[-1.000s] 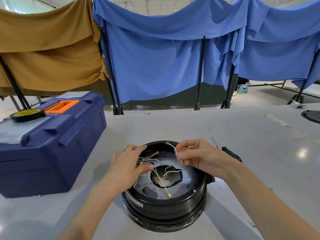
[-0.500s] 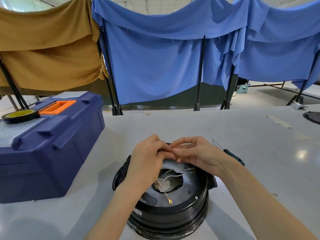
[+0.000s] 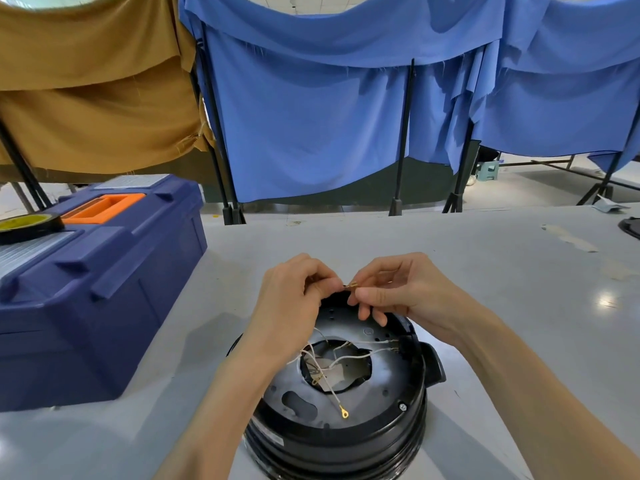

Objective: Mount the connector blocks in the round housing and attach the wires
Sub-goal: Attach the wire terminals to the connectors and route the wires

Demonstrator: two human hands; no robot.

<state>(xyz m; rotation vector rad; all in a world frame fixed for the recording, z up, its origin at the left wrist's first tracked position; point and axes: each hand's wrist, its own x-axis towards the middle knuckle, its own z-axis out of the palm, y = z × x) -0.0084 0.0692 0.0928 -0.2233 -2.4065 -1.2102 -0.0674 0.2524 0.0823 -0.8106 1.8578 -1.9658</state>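
Since the half-second-earlier frame the two hands are lifting slightly off the housing and drawing a little apart, so that a small brass piece is now showing between their fingertips where before the fingers were pressed together and hiding it.

The grey table [image 3: 346, 244] is carrying everything: the blue toolbox [image 3: 104, 289] is sitting well to the left, and the round housing [image 3: 346, 393] is lying open side up close to the person. Its dark inner plate is facing the camera, with white wires [image 3: 353, 358] spilling out of the central opening; one of them is trailing toward the near rim and ending in a loose ring terminal [image 3: 344, 414], touching nothing but the plate.

Above the far rim of the housing, the left hand [image 3: 294, 299] is pinching one end of the brass connector [image 3: 350, 285] between thumb and forefinger, and the right hand [image 3: 398, 292] is pinching the other end the same way (its remaining fingers are curling down toward the plate). Whether this piece is a terminal on a wire or a separate part is too small to tell.

The connector's long axis is running left to right, straight from one hand to the other, so both hands are equally near it, and the coming move probably turns on pushing or pulling along that line. The mounting spots are lying below and toward the person, so the piece would need lowering afterwards.
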